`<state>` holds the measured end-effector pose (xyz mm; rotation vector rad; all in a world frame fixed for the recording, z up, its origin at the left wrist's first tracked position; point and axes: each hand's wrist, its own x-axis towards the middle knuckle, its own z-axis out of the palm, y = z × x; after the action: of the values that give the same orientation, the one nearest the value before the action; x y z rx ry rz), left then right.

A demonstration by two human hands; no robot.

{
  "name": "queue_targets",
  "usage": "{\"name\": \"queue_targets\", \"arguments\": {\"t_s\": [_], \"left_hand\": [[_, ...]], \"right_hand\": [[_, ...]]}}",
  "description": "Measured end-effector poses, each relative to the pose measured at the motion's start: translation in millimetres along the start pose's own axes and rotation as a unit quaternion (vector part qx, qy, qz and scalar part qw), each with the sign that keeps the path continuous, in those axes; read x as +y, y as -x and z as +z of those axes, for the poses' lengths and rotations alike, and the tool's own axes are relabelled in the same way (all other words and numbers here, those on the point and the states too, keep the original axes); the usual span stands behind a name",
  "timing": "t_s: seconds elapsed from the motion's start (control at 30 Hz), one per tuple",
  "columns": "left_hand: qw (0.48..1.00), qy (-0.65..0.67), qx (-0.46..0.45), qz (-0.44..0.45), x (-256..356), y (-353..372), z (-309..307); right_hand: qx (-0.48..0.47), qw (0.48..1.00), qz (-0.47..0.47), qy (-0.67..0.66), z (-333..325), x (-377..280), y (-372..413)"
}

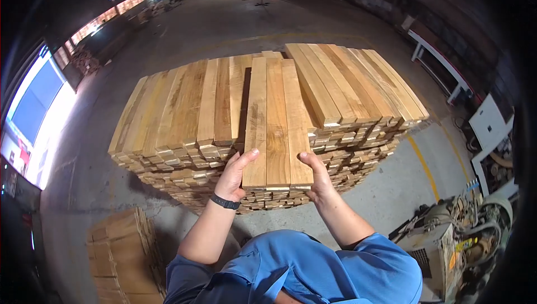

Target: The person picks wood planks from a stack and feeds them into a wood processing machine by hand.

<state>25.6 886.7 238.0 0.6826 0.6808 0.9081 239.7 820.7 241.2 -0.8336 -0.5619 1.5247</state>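
Three wooden boards [277, 130] lie side by side, their near ends jutting out toward me over the front of a large stack. My left hand [232, 174] is closed on the left edge of these boards, thumb on top and fingers hidden beneath. On the right edge, my right hand [316, 175] grips in the same way, its thumb tip over the upper face. The left part of the stack [173, 105] shows a row of flat boards next to a dark gap. Its right part [352, 83] stands slightly higher.
Flattened cardboard [120, 248] stands at lower left. Machinery with hoses [458, 248] is at lower right, near a yellow floor line [423, 164]. A white-topped bench [442, 58] runs along the right side. A bright doorway [42, 108] opens on the left.
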Motion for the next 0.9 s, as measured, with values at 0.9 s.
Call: {"name": "queue_targets", "arguments": {"t_s": [0.9], "left_hand": [[0.876, 0.058, 0.349, 0.327, -116.1, 335.8, 4.0]], "right_hand": [[-0.396, 0.894, 0.158, 0.140, 83.6, 125.6, 133.1]]}}
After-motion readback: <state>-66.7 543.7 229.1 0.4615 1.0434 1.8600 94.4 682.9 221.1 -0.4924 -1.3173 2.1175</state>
